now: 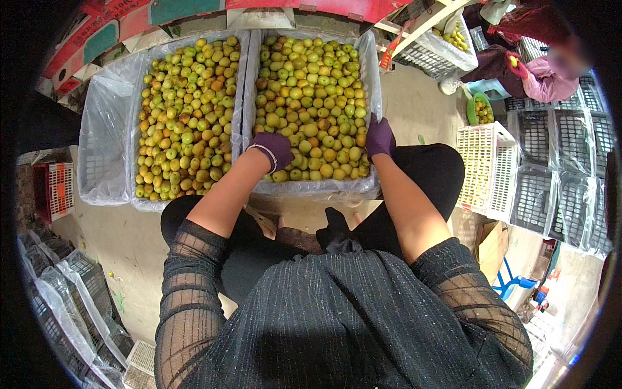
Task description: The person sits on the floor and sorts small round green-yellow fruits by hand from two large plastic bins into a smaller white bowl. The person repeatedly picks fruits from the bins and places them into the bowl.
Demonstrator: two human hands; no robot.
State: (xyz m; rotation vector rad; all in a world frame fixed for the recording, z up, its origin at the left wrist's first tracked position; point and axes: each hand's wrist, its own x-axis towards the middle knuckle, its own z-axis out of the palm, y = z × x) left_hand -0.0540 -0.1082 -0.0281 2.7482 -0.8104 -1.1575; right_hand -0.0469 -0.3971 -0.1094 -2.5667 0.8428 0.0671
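My left hand (273, 151), in a purple glove with a pale band at the wrist, rests among round green-yellow fruits (311, 102) near the front left of a crate lined with clear plastic (373, 63). Its fingertips are hidden, so whether it holds a fruit cannot be told. My right hand (381, 137), also gloved in purple, straddles the right rim of this same crate, thumb on the inner side. Left of it stands a second lined crate (247, 63), full of similar fruits (187, 121), some with brown patches. Both crates lie before my knees.
A plastic-lined crate (104, 146) without fruit stands far left. Red machinery (320, 4) borders the back. At right, a seated person (544, 80) holds a fruit near a green basin (474, 109), a white crate (503, 160) and lined black crates (534, 194). More crates (82, 287) stand lower left.
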